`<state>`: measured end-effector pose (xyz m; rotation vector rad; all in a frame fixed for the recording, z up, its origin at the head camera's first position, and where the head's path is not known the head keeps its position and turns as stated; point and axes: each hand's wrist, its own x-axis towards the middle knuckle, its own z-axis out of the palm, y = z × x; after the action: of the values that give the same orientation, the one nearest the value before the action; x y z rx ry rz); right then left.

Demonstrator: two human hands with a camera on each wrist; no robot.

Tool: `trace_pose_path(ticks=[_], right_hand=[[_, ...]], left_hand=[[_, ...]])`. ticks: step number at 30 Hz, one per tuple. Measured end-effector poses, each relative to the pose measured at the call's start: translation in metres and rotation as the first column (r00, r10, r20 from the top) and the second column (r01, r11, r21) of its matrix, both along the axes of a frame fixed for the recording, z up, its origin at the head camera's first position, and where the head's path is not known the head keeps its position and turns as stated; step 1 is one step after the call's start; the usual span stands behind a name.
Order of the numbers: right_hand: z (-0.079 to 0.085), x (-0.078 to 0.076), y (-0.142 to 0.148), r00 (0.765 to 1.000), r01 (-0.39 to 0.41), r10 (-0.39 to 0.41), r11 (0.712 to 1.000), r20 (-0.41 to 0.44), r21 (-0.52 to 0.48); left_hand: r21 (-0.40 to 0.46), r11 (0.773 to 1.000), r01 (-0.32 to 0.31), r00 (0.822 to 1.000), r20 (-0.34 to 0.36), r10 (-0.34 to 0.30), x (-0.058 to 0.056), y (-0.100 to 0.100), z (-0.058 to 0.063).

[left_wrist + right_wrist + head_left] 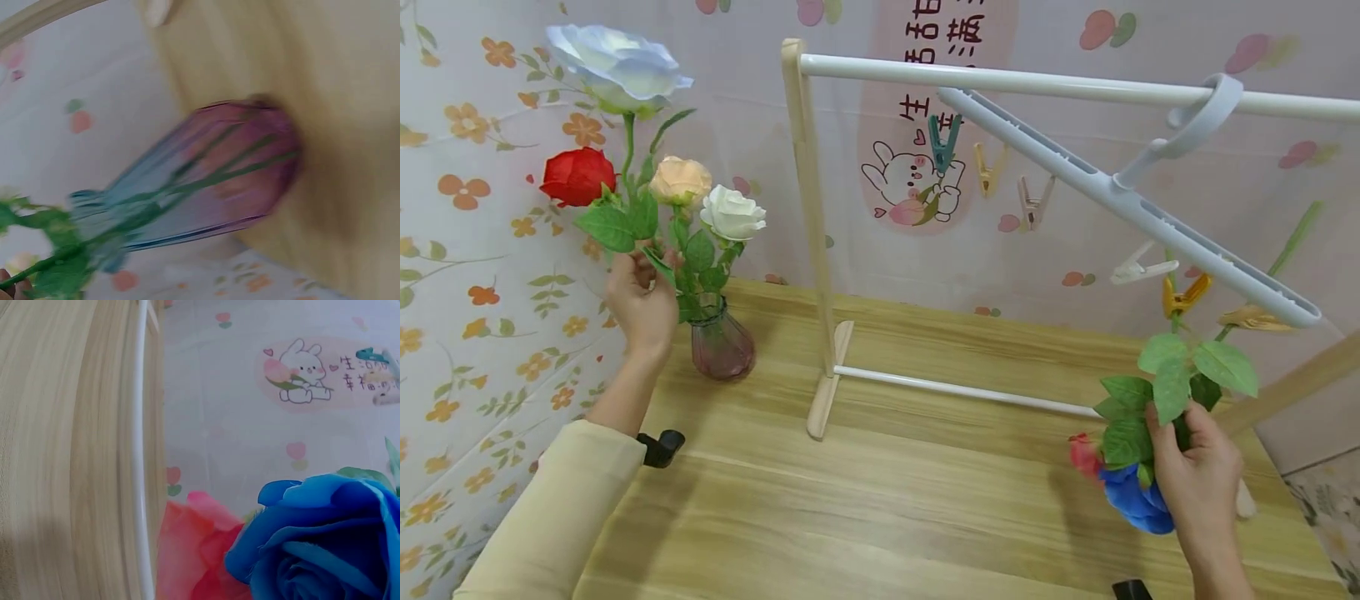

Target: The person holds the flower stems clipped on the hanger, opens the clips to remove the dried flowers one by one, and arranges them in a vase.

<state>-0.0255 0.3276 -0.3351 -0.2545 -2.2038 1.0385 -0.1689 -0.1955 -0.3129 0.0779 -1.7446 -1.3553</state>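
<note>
At the left, my left hand [643, 304] pinches a green stem among artificial roses standing in a glass vase [722, 342]. A pale blue rose [617, 71], a red rose [580, 177], a peach rose [681, 181] and a white rose [733, 213] rise above it. Which bloom the pinched stem carries, I cannot tell. In the left wrist view, stems run inside the pink-blue vase [206, 181]. My right hand [1198, 467] holds the leafy stem of a blue rose [1138, 500], which hangs upside down beside a pink-red rose [1084, 456]. Both blooms look large in the right wrist view.
A pale blue hanger [1120, 196] hangs slanted from the white rail [1000, 79] of a wooden rack. It carries several clothespins, including a teal one [943, 146] and an orange one [1186, 296] at a rose stem. A black object [661, 448] lies near my left forearm.
</note>
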Motion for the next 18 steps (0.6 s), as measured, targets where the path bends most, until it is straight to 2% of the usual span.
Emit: trace_pose_path(ticks=[3,5,8,10,12,13,15,18], right_hand=[[0.001,-0.001,-0.001,1.0,-0.024,0.024,1.0,-0.018,-0.017],[0.001,-0.001,-0.002,0.999,-0.034,0.033,0.999,-0.026,-0.024],[0.001,-0.002,-0.002,0.998,-0.042,0.041,0.999,-0.038,-0.017],[0.001,-0.001,-0.002,0.998,-0.042,0.042,0.999,-0.041,-0.014],[0.0,0.0,-0.001,0.998,-0.04,0.039,0.999,-0.041,-0.017],[0.0,0.0,-0.001,0.998,-0.038,0.037,0.999,-0.041,-0.019],[0.0,0.001,0.0,0.999,-0.035,0.034,0.999,-0.041,-0.021],[0.0,0.001,0.0,0.998,-0.039,0.038,0.999,-0.044,-0.016]], left_hand=[[-0.027,0.999,-0.046,0.997,0.067,0.048,0.006,-0.004,-0.015],[-0.031,0.999,-0.041,0.998,0.048,0.042,0.007,-0.008,-0.021],[-0.023,1.0,0.004,1.0,0.006,-0.003,0.006,-0.011,-0.024],[-0.041,0.999,0.002,0.999,0.034,-0.001,0.005,-0.012,-0.025],[-0.109,0.994,-0.013,0.995,0.1,0.024,0.006,-0.011,-0.028],[-0.161,0.987,-0.018,0.989,0.14,0.041,0.006,-0.011,-0.03],[-0.29,0.957,-0.022,0.974,0.211,0.086,0.008,-0.01,-0.035],[-0.42,0.908,0.008,0.956,0.269,0.116,0.011,-0.01,-0.043]])
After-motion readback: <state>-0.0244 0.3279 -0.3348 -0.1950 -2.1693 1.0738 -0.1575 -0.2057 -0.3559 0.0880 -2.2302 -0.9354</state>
